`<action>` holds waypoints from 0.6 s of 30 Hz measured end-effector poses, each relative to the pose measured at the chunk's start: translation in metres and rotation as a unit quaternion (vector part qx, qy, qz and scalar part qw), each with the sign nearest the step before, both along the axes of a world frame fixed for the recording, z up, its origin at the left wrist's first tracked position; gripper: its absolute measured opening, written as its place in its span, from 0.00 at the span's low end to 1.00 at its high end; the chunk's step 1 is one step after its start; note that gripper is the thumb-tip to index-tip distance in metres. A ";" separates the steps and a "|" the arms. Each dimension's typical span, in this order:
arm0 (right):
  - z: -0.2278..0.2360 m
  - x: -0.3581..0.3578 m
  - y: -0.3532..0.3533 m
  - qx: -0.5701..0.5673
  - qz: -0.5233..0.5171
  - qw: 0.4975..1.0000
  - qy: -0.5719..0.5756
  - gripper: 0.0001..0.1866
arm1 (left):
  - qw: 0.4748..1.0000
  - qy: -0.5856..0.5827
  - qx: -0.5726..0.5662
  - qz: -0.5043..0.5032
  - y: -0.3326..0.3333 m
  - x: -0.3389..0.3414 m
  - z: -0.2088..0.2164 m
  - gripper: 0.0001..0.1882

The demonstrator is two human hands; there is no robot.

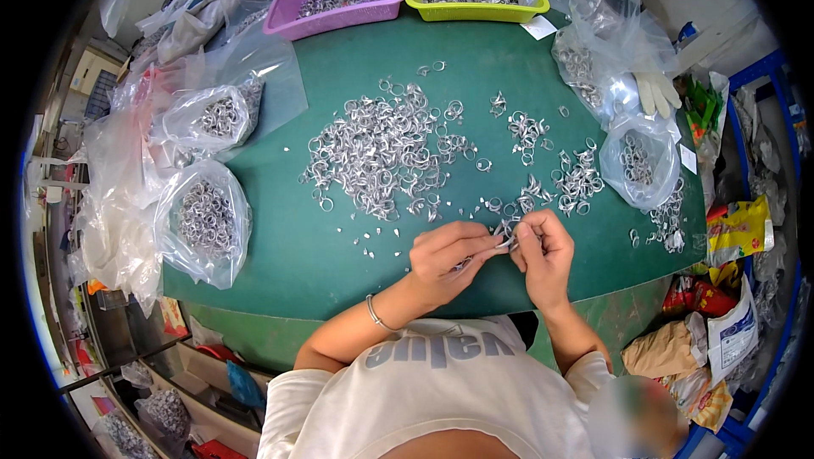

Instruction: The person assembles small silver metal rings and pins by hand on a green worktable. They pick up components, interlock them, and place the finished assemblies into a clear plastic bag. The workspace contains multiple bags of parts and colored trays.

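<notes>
White cotton T-shirt with grey lettering [365, 400]: nearest, below the hands.
Progress: probably partway; small clusters of silvery rings [579, 175] lie apart at right, while a broad heap of silver metal rings [373, 154] is left at centre on the dark green tabletop [280, 247].
Held silvery metal rings [506, 235]: bright, thin, curved, between both hands near the table's near edge; exact number hidden.
Left hand [449, 255]: fingers curled, fingertips pinching the held rings.
Right hand [547, 255]: thumb and forefinger pinching them too, close to the left fingertips.
Tiny silvery metal chips [367, 251]: scattered just below the heap.
</notes>
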State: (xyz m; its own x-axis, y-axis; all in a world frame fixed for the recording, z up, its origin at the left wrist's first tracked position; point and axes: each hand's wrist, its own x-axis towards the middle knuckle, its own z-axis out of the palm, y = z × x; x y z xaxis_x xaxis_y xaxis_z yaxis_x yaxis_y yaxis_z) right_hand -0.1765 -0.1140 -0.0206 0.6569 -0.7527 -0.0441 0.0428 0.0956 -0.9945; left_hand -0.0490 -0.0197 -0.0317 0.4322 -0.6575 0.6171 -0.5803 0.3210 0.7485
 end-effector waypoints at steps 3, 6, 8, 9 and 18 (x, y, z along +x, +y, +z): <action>0.002 0.000 0.018 0.126 -0.025 0.989 -0.074 0.03 | 0.999 -0.050 -0.014 -0.012 0.003 0.002 -0.006 0.13; -0.009 0.000 0.026 -0.182 -0.081 0.980 -0.026 0.03 | 0.999 -0.037 -0.012 -0.017 0.003 0.001 -0.004 0.12; 0.004 0.004 0.012 -0.189 -0.009 0.982 0.017 0.04 | 0.998 -0.059 -0.023 -0.019 0.005 0.001 -0.010 0.11; 0.007 0.003 0.006 -0.192 0.027 0.980 0.037 0.04 | 0.997 -0.071 -0.028 -0.020 0.006 0.001 -0.012 0.11; 0.023 -0.001 -0.014 0.002 0.121 0.991 0.056 0.01 | 0.993 -0.079 -0.027 -0.086 0.007 0.011 0.000 0.10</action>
